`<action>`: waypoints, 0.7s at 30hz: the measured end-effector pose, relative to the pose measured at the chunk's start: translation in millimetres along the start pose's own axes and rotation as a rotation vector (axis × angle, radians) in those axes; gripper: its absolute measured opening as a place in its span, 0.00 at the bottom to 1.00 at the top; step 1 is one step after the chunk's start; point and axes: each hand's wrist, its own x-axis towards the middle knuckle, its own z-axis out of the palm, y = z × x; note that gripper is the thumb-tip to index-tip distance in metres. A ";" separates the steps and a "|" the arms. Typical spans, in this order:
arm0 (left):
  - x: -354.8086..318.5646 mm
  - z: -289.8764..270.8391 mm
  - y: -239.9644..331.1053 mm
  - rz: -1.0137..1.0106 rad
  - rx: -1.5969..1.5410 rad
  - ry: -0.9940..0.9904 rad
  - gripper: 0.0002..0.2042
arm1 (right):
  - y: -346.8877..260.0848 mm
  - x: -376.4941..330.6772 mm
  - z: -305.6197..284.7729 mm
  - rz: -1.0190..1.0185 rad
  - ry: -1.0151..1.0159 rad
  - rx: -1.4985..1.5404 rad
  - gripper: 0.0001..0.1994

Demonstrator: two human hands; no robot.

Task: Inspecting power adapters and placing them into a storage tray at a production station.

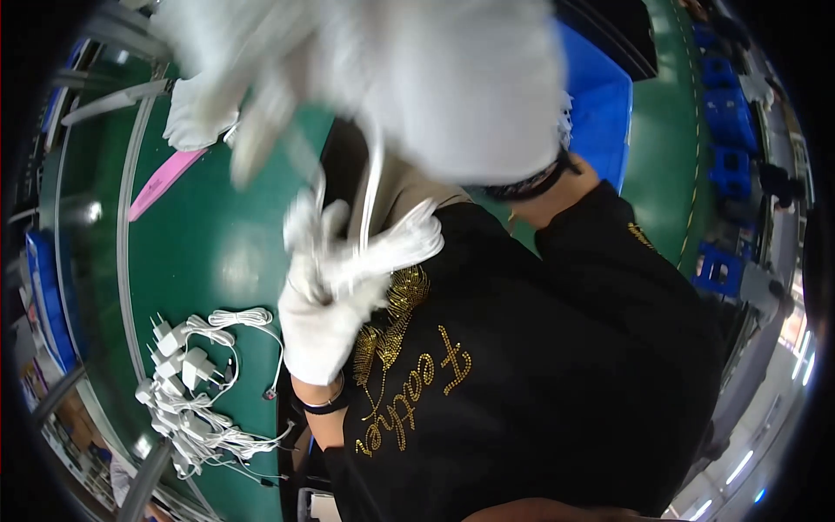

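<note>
My left hand (322, 326), in a white glove, is closed around a folded bundle of white cable (400, 244) in front of my body. White strands rise from that bundle toward my right hand (435, 87). My right hand, gloved in white too, is raised close to the camera at the top. Motion smears its fingers, so its grip and anything inside it cannot be made out. To the left of my left hand, a heap of white power adapters (196, 370) with coiled white cables lies on the green table (235, 252).
A pink strip (165, 183) lies on the table's far left, near a white glove-like shape (196, 113). Beyond my right forearm stands a blue bin (604, 104) with white items inside, beside a black box (644, 43). Blue stools (722, 268) line the right side.
</note>
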 end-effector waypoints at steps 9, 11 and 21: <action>157.1 50.0 -5.2 0.721 0.778 0.217 0.14 | -135.9 -17.3 -53.4 -0.620 0.467 -1.069 0.22; 207.7 75.7 -20.6 0.941 0.890 0.175 0.16 | -156.6 -39.6 -74.1 -0.490 0.551 -0.679 0.24; 201.8 77.8 -116.9 0.433 0.895 -0.255 0.18 | -48.9 -114.2 -332.2 0.334 0.729 -1.484 0.19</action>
